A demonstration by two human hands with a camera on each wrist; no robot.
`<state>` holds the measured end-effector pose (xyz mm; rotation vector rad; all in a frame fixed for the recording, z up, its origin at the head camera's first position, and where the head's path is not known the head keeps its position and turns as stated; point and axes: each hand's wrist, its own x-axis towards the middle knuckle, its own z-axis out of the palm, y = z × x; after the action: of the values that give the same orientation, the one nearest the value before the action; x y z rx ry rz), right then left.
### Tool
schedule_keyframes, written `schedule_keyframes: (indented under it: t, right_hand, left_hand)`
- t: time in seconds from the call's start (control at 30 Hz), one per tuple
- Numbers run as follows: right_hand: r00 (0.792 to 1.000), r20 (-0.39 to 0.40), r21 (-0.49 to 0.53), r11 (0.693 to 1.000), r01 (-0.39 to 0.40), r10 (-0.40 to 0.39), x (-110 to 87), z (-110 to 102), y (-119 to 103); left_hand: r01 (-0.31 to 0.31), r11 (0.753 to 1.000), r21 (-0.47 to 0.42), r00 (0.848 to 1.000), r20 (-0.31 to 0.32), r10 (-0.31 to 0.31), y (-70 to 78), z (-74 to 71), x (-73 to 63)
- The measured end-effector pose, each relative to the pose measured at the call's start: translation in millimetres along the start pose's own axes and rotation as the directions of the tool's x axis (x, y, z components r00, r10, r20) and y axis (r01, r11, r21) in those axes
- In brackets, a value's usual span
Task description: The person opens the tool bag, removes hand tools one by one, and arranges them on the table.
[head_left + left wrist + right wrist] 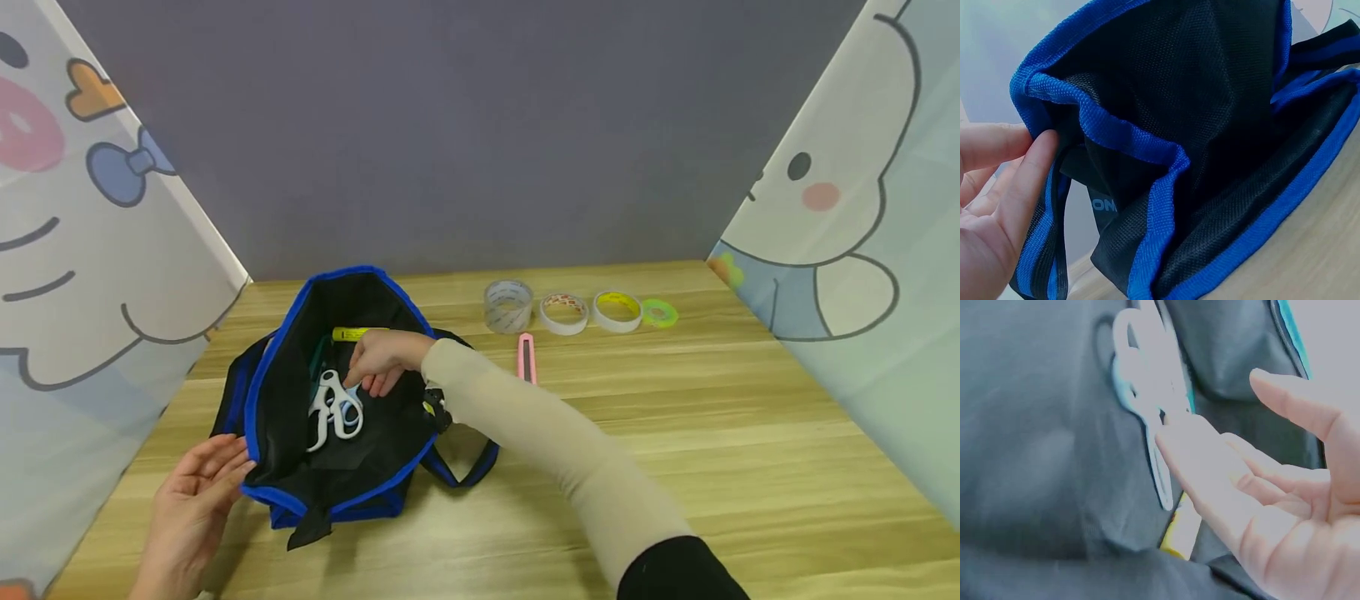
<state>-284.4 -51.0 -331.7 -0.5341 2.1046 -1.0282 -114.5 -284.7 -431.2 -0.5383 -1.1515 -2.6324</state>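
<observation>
- Left hand (197,492): thumb and fingers pinch the blue-edged rim at the near left corner. Hazard: if this pinch slips, the soft wall may fold inward and narrow the mouth.
- Bag (253,392): stands on the desk (750,417) between the hands, mouth open. Hazard: a hard pull by the left hand could tip it and shift the contents.
- White scissors (333,388) and light-blue scissors (1124,387): lie overlapped inside the bag, just left of the right hand. Hazard: interlocked handles could make both lift together.
- Yellow item (348,334): inside the bag, beyond the right hand. Hazard: it may be knocked by the knuckles.
- Right hand (386,360): inside the bag, thumb spread, index finger extended, nothing gripped; fingertip contact with the scissors cannot be confirmed. Hazard: a careless reach could meet a blade.
- Sleeve (555,433): crosses above the right-hand rim. Hazard: a low forearm could drag the rim or snag the strap (480,473).
- Pink knife (527,358): beyond the right forearm. Hazard: an outward elbow sweep could push it.
</observation>
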Motion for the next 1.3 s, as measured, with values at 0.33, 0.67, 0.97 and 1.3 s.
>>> schedule_keyframes:
  t: [0.33,0.67,0.97,1.3]
  right_hand:
    - [0.985,-0.159,0.124,0.991,-0.044,0.064,23.4,38,26]
    - [0.989,-0.111,0.149,0.985,-0.083,0.100,21.3,31,34]
    - [0.997,0.006,0.136,0.988,-0.073,0.073,11.4,21,28]
    - [0.998,0.021,0.082,0.995,-0.053,0.051,-9.9,1,25]
  left_hand:
    - [0.027,0.996,0.079,1.000,0.013,-0.028,0.6,-1.1,-4.4]
    - [0.036,0.997,0.070,0.999,0.001,-0.036,-0.6,-0.7,-4.0]
    - [0.017,0.999,0.050,1.000,0.025,-0.018,0.1,-1.2,-3.9]
    - [0.029,0.999,0.022,1.000,0.009,-0.030,0.5,-2.1,-4.2]
